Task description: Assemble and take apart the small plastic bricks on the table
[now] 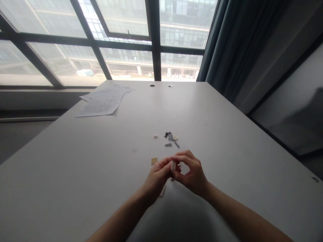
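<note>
Between my two hands, above the near part of the table, is a small white building brick (173,165). My left hand (159,172) has its thumb and fingers closed on the brick's left side. From the right, my right hand (191,169) pinches the same brick with thumb and index finger. Just past my left fingers lies a tan plate with studs (154,161). A flat white piece (162,191) is partly hidden below my left wrist. Farther off are a grey plate (168,145), a long dark grey piece (177,145) and a small whitish brick (155,136).
A small heap of black, grey and cream pieces (170,135) sits beyond my hands. Printed paper sheets (103,102) lie at the table's far left. Two round cable holes mark the far edge of the white table (217,117), before the window. A dark curtain (227,50) hangs at right.
</note>
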`<state>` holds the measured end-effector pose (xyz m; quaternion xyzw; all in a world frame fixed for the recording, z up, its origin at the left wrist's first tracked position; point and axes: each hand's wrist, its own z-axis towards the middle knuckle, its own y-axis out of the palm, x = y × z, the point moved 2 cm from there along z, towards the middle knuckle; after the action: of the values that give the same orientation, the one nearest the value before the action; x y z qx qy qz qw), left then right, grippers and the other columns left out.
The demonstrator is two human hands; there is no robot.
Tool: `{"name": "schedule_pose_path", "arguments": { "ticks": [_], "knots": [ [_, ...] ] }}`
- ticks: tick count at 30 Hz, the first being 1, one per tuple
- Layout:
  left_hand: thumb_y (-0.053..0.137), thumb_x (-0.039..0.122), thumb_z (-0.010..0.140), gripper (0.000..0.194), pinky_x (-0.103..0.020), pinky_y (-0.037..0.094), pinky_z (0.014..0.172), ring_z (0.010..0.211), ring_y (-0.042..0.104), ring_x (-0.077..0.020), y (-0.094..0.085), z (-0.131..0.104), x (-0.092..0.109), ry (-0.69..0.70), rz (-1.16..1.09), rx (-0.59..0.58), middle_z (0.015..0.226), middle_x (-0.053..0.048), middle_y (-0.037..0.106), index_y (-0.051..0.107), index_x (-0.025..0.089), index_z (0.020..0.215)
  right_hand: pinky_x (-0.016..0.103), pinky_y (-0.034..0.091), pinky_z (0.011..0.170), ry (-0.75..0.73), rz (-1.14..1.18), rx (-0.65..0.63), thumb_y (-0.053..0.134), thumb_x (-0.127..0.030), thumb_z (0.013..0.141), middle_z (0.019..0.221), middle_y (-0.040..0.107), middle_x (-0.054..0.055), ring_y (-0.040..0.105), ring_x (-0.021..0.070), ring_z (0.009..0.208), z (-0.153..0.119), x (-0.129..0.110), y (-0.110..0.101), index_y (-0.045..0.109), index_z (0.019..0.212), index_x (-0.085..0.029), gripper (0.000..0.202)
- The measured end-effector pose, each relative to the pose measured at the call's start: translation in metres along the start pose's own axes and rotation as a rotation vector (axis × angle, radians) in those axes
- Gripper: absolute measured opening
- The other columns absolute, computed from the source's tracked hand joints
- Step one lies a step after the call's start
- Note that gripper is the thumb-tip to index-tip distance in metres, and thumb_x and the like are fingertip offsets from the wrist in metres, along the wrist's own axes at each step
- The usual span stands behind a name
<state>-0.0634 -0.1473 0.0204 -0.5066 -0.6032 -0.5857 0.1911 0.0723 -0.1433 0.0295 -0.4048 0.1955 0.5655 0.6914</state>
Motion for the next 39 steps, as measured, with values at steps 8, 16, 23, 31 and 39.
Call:
{"name": "schedule_pose_path", "arguments": {
  "ticks": [8,16,23,31,39],
  "knots": [
    [0.065,0.037,0.081,0.027,-0.023,0.044,0.067,0.069,0.057,-0.0141,-0.001,0.001,-0.002,0.032,-0.072,-0.007,0.073,-0.006,0.064,0.068,0.011,0.084,0.034,0.050,0.081,0.084,0.027,-0.022,0.071,-0.011,0.068,0.099,0.062,0.004,0.058,0.0207,0.092,0.001,0.002,-0.002,0.067,0.105,-0.026,0.040],
    [0.073,0.039,0.073,0.031,-0.021,0.046,0.068,0.068,0.056,-0.0103,-0.008,0.005,0.003,0.075,-0.091,0.085,0.076,-0.005,0.066,0.069,0.011,0.086,0.030,0.048,0.070,0.179,-0.003,-0.088,0.075,-0.030,0.072,0.091,0.063,0.003,0.056,0.0160,0.075,0.007,0.019,-0.012,0.058,0.118,-0.023,0.050],
    [0.077,0.042,0.068,0.041,-0.020,0.048,0.062,0.062,0.055,-0.0082,-0.021,0.009,0.014,0.212,-0.059,0.358,0.079,-0.006,0.067,0.067,0.010,0.090,0.025,0.041,0.060,0.424,-0.324,-0.422,0.073,-0.026,0.070,0.073,0.060,-0.002,0.051,0.0121,0.061,0.015,0.042,-0.024,0.069,0.095,-0.021,0.025],
    [0.075,0.041,0.070,0.039,-0.018,0.046,0.062,0.061,0.052,-0.0066,-0.022,0.009,0.015,0.274,-0.059,0.357,0.078,-0.005,0.066,0.067,0.011,0.092,0.028,0.044,0.071,0.364,-0.394,-0.392,0.060,-0.019,0.082,0.084,0.064,0.002,0.057,0.0138,0.070,0.008,0.047,-0.018,0.069,0.096,-0.021,0.017],
    [0.072,0.041,0.072,0.036,-0.020,0.046,0.063,0.062,0.052,-0.0080,-0.022,0.008,0.011,0.279,0.060,0.353,0.081,-0.004,0.066,0.068,0.013,0.093,0.027,0.045,0.065,0.353,-0.294,-0.222,0.064,-0.022,0.079,0.083,0.062,0.002,0.052,0.0120,0.063,0.013,0.044,-0.022,0.067,0.104,-0.020,0.025]
  ]
}}
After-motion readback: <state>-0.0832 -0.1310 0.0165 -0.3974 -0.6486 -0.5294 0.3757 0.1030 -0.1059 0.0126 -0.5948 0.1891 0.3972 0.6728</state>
